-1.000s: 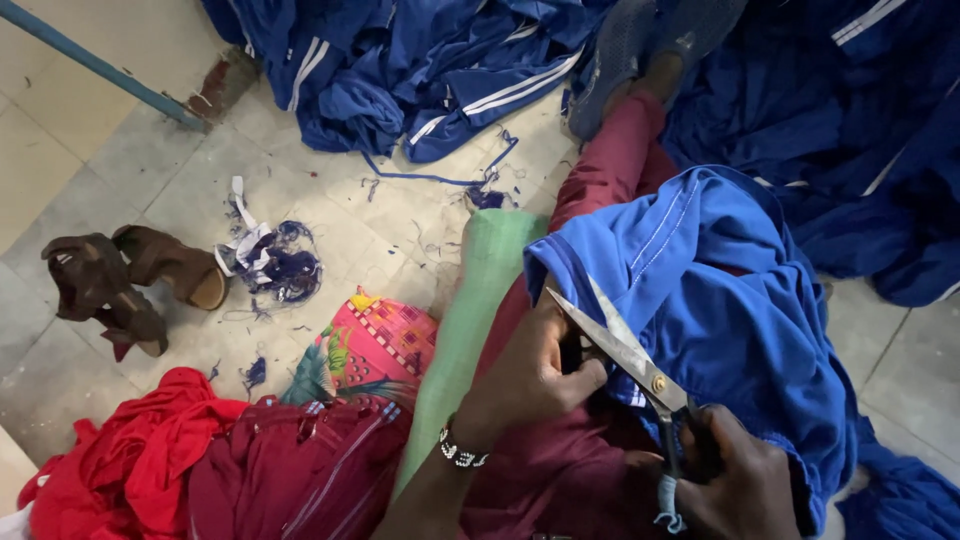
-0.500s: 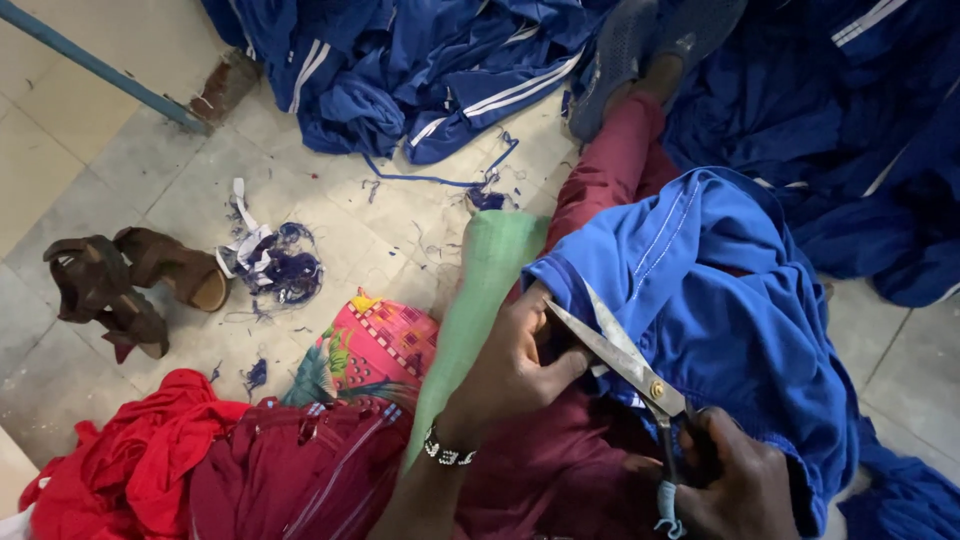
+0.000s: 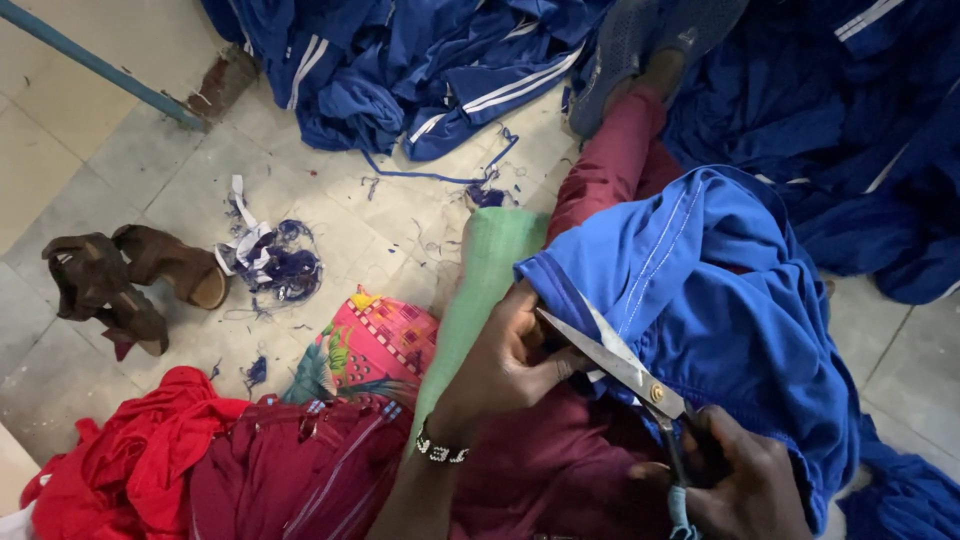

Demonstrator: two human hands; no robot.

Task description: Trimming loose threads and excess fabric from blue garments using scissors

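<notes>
Down on the tiled floor [image 3: 120,170], the person sits with a blue jacket [image 3: 720,300] over the lap. Left hand [image 3: 510,360] is closed, pinching the jacket's edge; right hand [image 3: 745,485] is wrapped around the handles of scissors [image 3: 625,365], blades parted at the hem. Blue garments [image 3: 420,60] heap beyond, red cloth [image 3: 130,460] lies near, 2 brown sandals [image 3: 120,280] beside thread scraps [image 3: 270,260].

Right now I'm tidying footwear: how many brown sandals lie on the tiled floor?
2, touching, at the left on the pale tiled floor: one dark brown sandal and one lighter brown sandal to its right. Others may hide under clothes.
</notes>
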